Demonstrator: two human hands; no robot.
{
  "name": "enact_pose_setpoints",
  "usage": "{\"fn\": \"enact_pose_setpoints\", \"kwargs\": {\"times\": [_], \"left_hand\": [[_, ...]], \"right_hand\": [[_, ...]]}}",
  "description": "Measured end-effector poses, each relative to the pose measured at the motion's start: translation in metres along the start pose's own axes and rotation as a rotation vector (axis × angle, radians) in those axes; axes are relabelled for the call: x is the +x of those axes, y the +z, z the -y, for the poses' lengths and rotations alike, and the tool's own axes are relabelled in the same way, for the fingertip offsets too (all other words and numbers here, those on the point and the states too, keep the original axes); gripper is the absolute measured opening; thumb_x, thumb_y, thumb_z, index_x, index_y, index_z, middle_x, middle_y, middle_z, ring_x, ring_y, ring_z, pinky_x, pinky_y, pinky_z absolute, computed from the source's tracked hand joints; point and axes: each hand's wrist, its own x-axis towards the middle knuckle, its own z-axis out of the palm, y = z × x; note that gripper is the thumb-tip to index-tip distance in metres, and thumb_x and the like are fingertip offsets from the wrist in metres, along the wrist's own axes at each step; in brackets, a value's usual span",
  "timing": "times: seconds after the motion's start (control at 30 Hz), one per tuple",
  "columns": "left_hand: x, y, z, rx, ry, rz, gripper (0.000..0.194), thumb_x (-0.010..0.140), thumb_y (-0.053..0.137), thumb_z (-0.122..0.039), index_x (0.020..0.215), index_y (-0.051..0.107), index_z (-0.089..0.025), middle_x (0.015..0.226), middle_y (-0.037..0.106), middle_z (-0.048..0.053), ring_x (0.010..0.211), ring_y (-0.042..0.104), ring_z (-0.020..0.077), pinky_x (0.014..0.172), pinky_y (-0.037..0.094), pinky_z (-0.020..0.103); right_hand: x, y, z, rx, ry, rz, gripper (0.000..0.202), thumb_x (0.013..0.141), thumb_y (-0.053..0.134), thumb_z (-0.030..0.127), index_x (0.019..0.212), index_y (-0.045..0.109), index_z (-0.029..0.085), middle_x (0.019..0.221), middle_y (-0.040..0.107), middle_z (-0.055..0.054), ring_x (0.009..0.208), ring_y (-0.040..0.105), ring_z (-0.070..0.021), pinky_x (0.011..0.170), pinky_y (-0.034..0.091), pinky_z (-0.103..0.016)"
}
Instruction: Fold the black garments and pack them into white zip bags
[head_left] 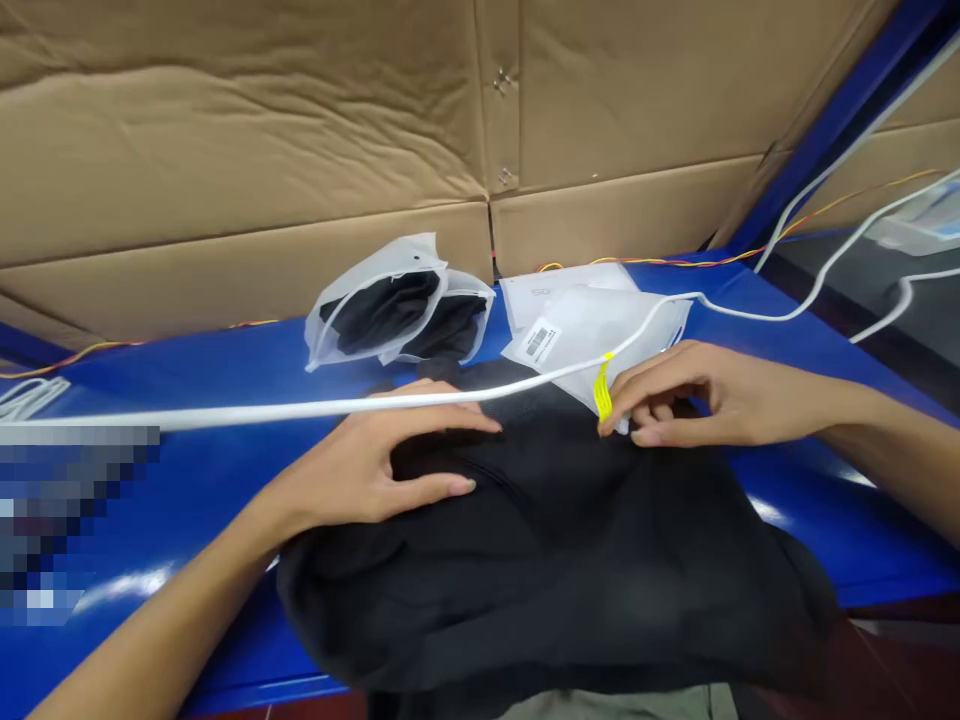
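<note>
A black garment [570,560] lies bunched over the front of the blue table and hangs past its edge. My left hand [375,460] rests on its left part, thumb and fingers spread apart. Over the fingers of that hand runs a white cable [300,408]. My right hand [690,395] is at the garment's upper right, fingers curled and closed. A small white bit shows by its fingertips; what they hold is mostly hidden. Beside the index finger is a yellow strip [603,388], reaching up to the cable.
Behind the garment lie two frosted bags [322,325] with black cloth inside and white packaging [592,320] with a barcode label. Cardboard [247,130] lines the back. Red and yellow wires [690,262] run along the table's rear. A blurred-out block [60,500] is at left.
</note>
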Motion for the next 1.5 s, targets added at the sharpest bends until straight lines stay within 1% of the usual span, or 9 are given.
{"fn": "enact_pose_setpoints", "kwargs": {"times": [0.23,0.47,0.63,0.7,0.8,0.97,1.2,1.33,1.5], "left_hand": [[0.003,0.018,0.003,0.301,0.156,0.274,0.103,0.078,0.079,-0.081,0.166,0.036,-0.047,0.182,0.017,0.011,0.162,0.02,0.0564,0.124,0.013,0.085],[0.001,0.021,-0.004,0.318,0.148,0.272,0.094,0.086,0.076,-0.074,0.166,0.038,-0.045,0.182,0.016,0.011,0.164,0.015,0.0547,0.124,0.008,0.086],[0.0,0.021,-0.005,0.323,0.119,0.299,0.094,0.087,0.072,-0.078,0.167,0.035,-0.047,0.182,0.014,0.01,0.164,0.011,0.0542,0.124,0.007,0.086],[0.001,0.021,-0.004,0.32,0.103,0.313,0.094,0.087,0.071,-0.079,0.167,0.034,-0.046,0.182,0.013,0.011,0.164,0.013,0.0548,0.123,0.008,0.087],[0.002,0.021,-0.003,0.299,0.106,0.302,0.094,0.086,0.074,-0.078,0.166,0.037,-0.045,0.182,0.014,0.01,0.163,0.016,0.0549,0.123,0.01,0.086],[0.003,0.02,0.002,0.295,0.124,0.279,0.094,0.086,0.077,-0.074,0.166,0.039,-0.043,0.181,0.02,0.008,0.164,0.017,0.0513,0.126,0.008,0.083],[0.004,0.018,0.009,0.337,0.072,0.289,0.094,0.087,0.07,-0.08,0.167,0.037,-0.042,0.181,0.018,0.006,0.165,0.011,0.0536,0.125,0.01,0.085],[0.004,0.018,0.01,0.378,0.086,0.273,0.095,0.09,0.067,-0.08,0.169,0.034,-0.039,0.182,0.017,0.007,0.166,0.006,0.0502,0.128,0.007,0.08],[0.002,0.019,0.007,0.387,0.118,0.277,0.101,0.087,0.07,-0.081,0.17,0.033,-0.038,0.182,0.01,0.011,0.166,0.0,0.0527,0.126,0.005,0.083]], "right_hand": [[0.009,0.007,-0.025,-0.712,-0.222,-0.331,0.033,0.105,0.059,0.045,0.112,0.081,0.022,0.11,0.081,-0.011,0.102,0.076,-0.0292,0.09,0.061,-0.042],[0.006,-0.002,-0.05,-1.07,0.045,-0.545,0.038,0.104,0.048,0.039,0.113,0.079,0.019,0.119,0.079,-0.018,0.107,0.071,-0.0414,0.095,0.056,-0.06],[0.007,-0.002,-0.037,-1.004,-0.016,-0.595,0.033,0.105,0.05,0.035,0.114,0.079,0.021,0.121,0.08,-0.013,0.108,0.073,-0.0367,0.101,0.054,-0.057],[0.007,0.003,-0.021,-0.832,-0.136,-0.529,0.028,0.105,0.058,0.04,0.113,0.078,0.023,0.115,0.081,-0.01,0.105,0.075,-0.0313,0.097,0.057,-0.048],[0.003,0.013,0.003,-0.427,-0.265,-0.169,0.022,0.1,0.07,0.044,0.098,0.076,0.023,0.091,0.078,-0.004,0.082,0.074,-0.0207,0.074,0.058,-0.031],[-0.003,0.021,0.021,-0.15,-0.156,0.25,0.014,0.098,0.075,0.034,0.098,0.079,0.02,0.078,0.073,-0.001,0.062,0.068,-0.0126,0.058,0.054,-0.021],[0.001,0.023,0.008,-0.427,-0.19,-0.029,0.02,0.096,0.078,0.045,0.107,0.083,0.028,0.11,0.078,-0.008,0.104,0.075,-0.0261,0.089,0.062,-0.037],[0.0,0.032,-0.006,-0.616,-0.13,-0.104,0.084,0.075,0.09,0.065,0.148,0.067,0.032,0.161,0.056,-0.016,0.146,0.055,-0.0441,0.113,0.054,-0.06],[-0.005,0.032,-0.021,-0.695,-0.091,-0.028,0.122,0.066,0.089,0.078,0.168,0.037,0.036,0.177,0.03,-0.017,0.161,0.028,-0.0498,0.125,0.03,-0.076]]}}
